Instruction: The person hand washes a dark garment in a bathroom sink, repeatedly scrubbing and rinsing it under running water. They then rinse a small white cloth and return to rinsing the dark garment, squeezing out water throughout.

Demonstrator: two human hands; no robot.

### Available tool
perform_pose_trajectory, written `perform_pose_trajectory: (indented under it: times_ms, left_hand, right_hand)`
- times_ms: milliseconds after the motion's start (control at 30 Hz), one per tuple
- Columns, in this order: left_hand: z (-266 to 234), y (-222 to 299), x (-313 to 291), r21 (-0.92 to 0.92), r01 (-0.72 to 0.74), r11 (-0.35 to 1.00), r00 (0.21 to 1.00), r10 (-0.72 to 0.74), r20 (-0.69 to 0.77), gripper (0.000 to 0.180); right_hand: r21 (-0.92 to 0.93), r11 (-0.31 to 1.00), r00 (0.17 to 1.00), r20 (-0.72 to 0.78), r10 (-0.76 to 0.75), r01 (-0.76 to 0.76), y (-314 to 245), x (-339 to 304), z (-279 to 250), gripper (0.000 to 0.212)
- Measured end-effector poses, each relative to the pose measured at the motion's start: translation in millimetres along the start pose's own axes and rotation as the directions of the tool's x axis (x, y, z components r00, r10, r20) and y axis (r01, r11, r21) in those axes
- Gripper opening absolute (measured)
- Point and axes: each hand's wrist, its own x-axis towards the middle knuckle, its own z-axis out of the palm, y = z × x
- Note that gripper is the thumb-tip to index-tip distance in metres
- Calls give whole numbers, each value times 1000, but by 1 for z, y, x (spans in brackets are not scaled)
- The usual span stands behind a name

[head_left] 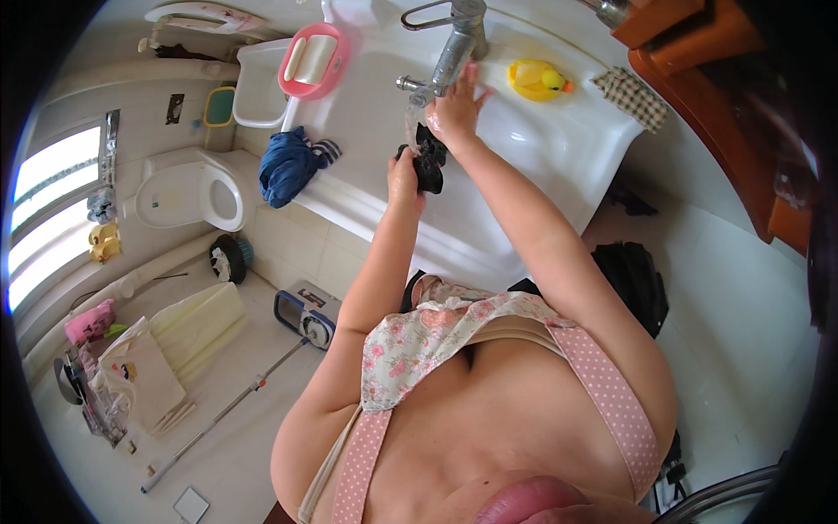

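The black cloth [429, 172] is in the sink [524, 196] beneath the faucet [457, 54], with the left hand [404, 181] gripping its near left side. Being wet, it could slip from that one-handed hold; running water [412, 124] hitting its folds could splash toward the floral apron [406, 362]. The right hand [454, 115] is spread, grasping nothing visible; a bump could turn the faucet. Farther out, the blue garment [290, 170] overhangs the rim, so its weight could drag it off. The left fingers are mostly hidden, the cloth's shape is unclear, and whether the right hand touches the faucet cannot be told.
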Motion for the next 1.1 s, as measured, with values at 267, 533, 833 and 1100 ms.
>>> perform_pose_trajectory:
  times_ms: [267,533,833,1100]
  left_hand:
    - [-6,0,-3,-59,82,995,986,-89,-139,29]
    - [-17,3,-30,129,-143,981,961,169,-218,32]
    - [-10,-2,-13,643,-297,706,918,397,-12,38]
    - [25,8,-2,653,-236,720,959,282,36,40]
  right_hand:
    - [681,133,672,732,-113,-720,1,-47,5,24]
    - [389,-436,464,883,-75,-811,-25,-80,-26,20]
    - [638,134,643,766,-2,-759,-8,-45,-6,26]
    - [380,820,885,11,-466,427,33,40,4,32]
